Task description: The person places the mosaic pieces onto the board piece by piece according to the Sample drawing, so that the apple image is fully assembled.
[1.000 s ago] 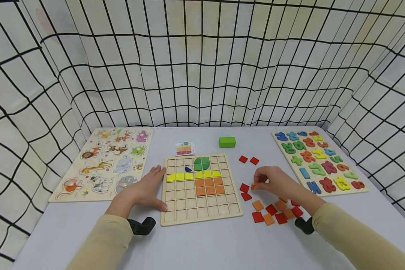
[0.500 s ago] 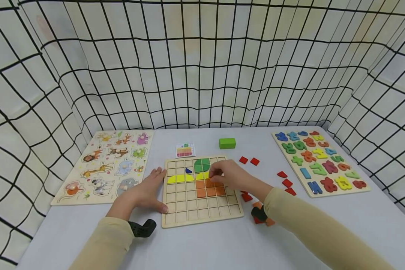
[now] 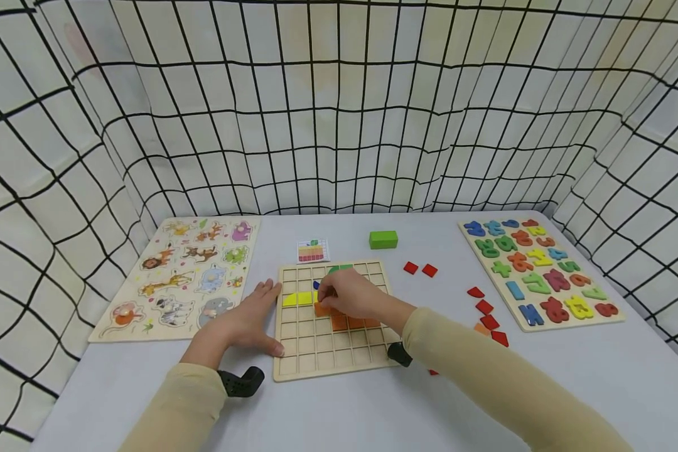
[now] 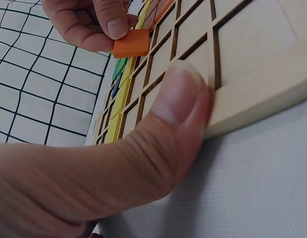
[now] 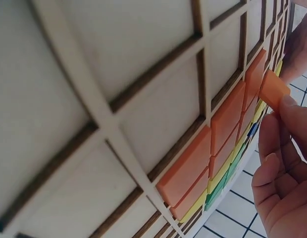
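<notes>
My right hand (image 3: 358,295) pinches an orange square tile (image 4: 132,43) between thumb and fingertips, held tilted over the wooden grid board (image 3: 311,364). In the right wrist view the tile lies just beyond a block of orange tiles (image 5: 228,111) set in the grid. My left hand (image 3: 247,323) rests along the board's left edge, fingers spread, with the thumb (image 4: 178,99) against the rim. Yellow pieces (image 3: 297,299), a small blue piece (image 5: 252,130) and green pieces (image 5: 225,178) sit in the board; my right hand partly covers them in the head view.
Behind the board are a pattern card (image 3: 312,250) and a green block (image 3: 383,240). Red tiles (image 3: 484,307) lie scattered at the right, some hidden by the sleeve. An animal puzzle (image 3: 186,276) lies left, a number puzzle (image 3: 537,276) right. Black netting (image 3: 339,150) surrounds the table.
My right hand picked up an orange tile from the scattered pile and carried it left, over the board to the left of the orange block. My left hand stays at the board's edge.
</notes>
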A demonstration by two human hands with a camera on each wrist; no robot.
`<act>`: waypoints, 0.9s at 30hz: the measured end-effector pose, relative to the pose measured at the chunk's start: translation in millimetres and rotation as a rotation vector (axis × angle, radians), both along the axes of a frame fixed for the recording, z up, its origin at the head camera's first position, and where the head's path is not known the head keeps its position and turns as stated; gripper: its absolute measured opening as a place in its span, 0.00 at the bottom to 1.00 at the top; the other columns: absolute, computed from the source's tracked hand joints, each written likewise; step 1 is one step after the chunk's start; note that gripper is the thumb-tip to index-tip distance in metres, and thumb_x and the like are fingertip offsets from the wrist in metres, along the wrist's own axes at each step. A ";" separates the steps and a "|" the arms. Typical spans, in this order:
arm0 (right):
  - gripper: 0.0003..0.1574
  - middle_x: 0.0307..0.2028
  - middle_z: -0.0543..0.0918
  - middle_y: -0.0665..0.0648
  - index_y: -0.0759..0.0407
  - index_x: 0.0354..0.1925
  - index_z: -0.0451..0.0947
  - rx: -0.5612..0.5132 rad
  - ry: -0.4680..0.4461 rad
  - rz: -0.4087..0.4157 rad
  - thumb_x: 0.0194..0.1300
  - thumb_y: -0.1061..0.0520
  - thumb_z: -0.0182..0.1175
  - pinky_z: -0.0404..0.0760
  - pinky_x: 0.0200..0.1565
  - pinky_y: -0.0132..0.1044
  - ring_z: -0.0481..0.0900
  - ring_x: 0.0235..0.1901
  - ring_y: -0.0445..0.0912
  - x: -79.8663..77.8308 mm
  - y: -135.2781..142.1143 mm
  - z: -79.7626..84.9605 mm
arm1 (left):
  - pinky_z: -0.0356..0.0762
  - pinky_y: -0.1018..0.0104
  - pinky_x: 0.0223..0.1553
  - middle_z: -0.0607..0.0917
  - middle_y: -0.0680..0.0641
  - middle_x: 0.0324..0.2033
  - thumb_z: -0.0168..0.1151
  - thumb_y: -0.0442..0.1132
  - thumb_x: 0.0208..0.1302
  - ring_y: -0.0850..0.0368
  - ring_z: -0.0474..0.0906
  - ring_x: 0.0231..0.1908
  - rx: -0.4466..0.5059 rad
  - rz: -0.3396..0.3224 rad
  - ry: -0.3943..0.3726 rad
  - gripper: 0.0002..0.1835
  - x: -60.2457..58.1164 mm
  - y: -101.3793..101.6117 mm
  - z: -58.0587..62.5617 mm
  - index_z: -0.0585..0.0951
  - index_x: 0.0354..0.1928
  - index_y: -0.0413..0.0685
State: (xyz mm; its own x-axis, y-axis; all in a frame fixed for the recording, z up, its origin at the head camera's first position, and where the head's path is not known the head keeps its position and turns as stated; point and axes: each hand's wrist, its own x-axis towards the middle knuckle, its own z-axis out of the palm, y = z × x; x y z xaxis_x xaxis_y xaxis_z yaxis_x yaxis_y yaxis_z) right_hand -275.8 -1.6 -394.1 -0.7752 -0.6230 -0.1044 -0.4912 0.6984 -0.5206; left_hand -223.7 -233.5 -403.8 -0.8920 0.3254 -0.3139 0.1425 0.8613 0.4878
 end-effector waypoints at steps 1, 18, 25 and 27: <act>0.03 0.37 0.85 0.50 0.56 0.40 0.86 0.005 0.000 -0.004 0.69 0.59 0.67 0.81 0.43 0.31 0.77 0.37 0.43 0.1 -0.6 0.3 | 0.46 0.32 0.78 0.45 0.28 0.79 0.85 0.55 0.41 0.28 0.38 0.79 -0.001 -0.001 0.002 0.72 -0.1 0.1 0.2 0.49 0.80 0.33; 0.05 0.37 0.89 0.49 0.55 0.40 0.89 0.118 0.053 -0.013 0.68 0.57 0.68 0.83 0.44 0.31 0.78 0.37 0.41 2.8 -7.7 -3.2 | 0.47 0.32 0.78 0.46 0.27 0.79 0.86 0.54 0.40 0.28 0.39 0.79 -0.002 -0.002 0.009 0.72 0.1 1.1 -1.1 0.50 0.79 0.32; 0.06 0.38 0.90 0.49 0.55 0.41 0.90 0.149 0.078 -0.006 0.68 0.57 0.68 0.85 0.47 0.31 0.81 0.40 0.40 5.2 -9.9 -1.7 | 0.47 0.33 0.78 0.47 0.26 0.79 0.85 0.53 0.42 0.28 0.39 0.79 -0.001 -0.005 0.011 0.71 0.2 1.4 -1.7 0.50 0.79 0.31; 0.06 0.39 0.90 0.50 0.55 0.41 0.90 0.153 0.078 -0.007 0.68 0.57 0.68 0.85 0.48 0.31 0.80 0.40 0.40 5.2 -10.0 -2.1 | 0.46 0.33 0.78 0.46 0.26 0.79 0.85 0.53 0.42 0.27 0.39 0.79 0.003 -0.004 0.009 0.71 0.5 1.6 -0.9 0.50 0.79 0.31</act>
